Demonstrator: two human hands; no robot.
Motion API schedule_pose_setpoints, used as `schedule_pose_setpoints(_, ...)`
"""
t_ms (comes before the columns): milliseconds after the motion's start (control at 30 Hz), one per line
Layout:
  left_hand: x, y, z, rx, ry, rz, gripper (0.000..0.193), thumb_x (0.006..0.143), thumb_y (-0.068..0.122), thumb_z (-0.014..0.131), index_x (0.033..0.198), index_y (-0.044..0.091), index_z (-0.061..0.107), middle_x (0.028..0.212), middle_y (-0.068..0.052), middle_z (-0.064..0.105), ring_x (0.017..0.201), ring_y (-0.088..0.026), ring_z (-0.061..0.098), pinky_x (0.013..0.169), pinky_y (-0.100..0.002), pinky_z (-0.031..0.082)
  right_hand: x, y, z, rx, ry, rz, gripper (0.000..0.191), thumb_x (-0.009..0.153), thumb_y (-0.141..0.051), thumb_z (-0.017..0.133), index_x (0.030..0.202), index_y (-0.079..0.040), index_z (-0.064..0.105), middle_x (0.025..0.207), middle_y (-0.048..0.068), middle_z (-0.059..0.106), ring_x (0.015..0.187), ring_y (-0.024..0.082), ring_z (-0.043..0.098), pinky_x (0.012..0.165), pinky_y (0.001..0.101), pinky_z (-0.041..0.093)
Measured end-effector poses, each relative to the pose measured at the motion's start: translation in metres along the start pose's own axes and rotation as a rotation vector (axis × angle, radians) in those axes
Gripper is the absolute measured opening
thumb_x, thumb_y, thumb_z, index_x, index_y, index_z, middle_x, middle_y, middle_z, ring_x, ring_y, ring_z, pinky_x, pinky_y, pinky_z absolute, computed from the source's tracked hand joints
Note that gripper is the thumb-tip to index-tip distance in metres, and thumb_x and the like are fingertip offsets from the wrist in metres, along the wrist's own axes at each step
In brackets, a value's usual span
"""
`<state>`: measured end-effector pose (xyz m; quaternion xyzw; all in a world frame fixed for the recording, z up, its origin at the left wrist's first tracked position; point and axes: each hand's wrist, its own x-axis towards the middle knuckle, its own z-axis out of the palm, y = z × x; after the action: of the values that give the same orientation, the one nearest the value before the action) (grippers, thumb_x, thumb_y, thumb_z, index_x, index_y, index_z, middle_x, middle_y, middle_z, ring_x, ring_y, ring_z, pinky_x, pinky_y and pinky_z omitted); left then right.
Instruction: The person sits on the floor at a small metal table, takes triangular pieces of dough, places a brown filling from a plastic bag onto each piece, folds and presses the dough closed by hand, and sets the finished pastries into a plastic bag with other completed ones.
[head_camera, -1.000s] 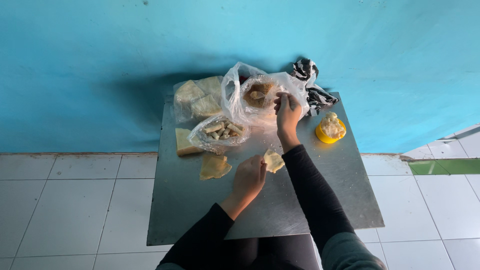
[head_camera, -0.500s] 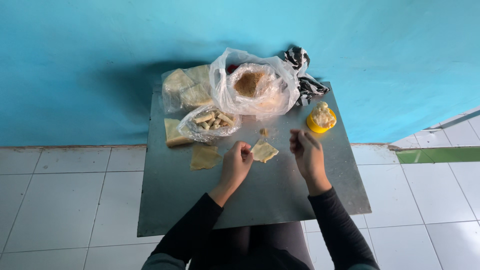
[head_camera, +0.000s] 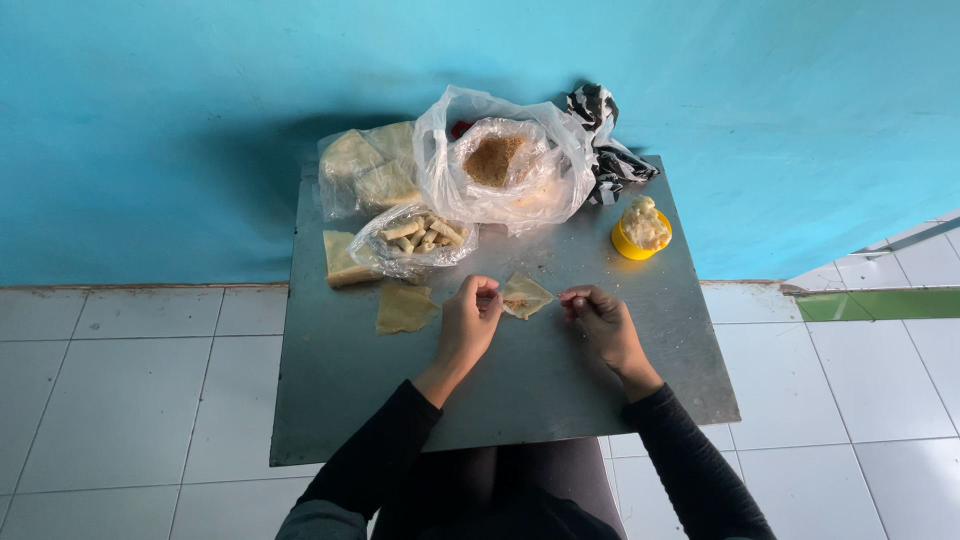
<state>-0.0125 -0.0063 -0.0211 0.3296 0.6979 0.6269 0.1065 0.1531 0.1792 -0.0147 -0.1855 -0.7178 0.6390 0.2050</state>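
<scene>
Wrapper sheet (head_camera: 524, 295) pinched by left hand (head_camera: 468, 322) fingers; right hand (head_camera: 600, 320) fingertips bunched, contents unclear.

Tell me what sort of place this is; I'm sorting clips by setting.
Probably a makeshift home food-prep spot: a metal table against a blue wall, white tiled floor, and plastic bags of ingredients beside a thin pastry wrapper.

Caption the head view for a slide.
Left hand pinches a wrapper on a metal table; right hand beside it.
</scene>
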Motion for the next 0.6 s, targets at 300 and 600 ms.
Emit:
schedule_pose_setpoints(300, 0.000, 0.000, 0.002, -0.043, -0.005, -0.014, 0.021, 0.094, 0.006, 0.069, 0.112, 0.000, 0.060, 0.095, -0.012, 0.075, 0.082, -0.020, 0.078, 0.068, -0.030, 0.061, -0.009, -0.010, -0.028, -0.134, -0.052, -0.114, 0.016, 0.106, -0.005, 0.055, 0.110, -0.002, 0.070, 0.095, 0.003, 0.066, 0.087, 0.010, 0.058, 0.084, 0.0274, 0.051)
schedule_pose_setpoints(600, -0.003, 0.001, 0.001, -0.024, -0.073, 0.048, 0.018, 0.097, 0.001, 0.059, 0.114, 0.000, 0.062, 0.102, -0.012, 0.078, 0.088, -0.021, 0.080, 0.072, -0.030, 0.062, 0.018, -0.056, -0.014, 0.083, 0.211, -0.238, 0.024, 0.112, -0.013, 0.050, 0.117, 0.003, 0.067, 0.103, 0.005, 0.066, 0.089, 0.011, 0.059, 0.082, 0.0283, 0.052)
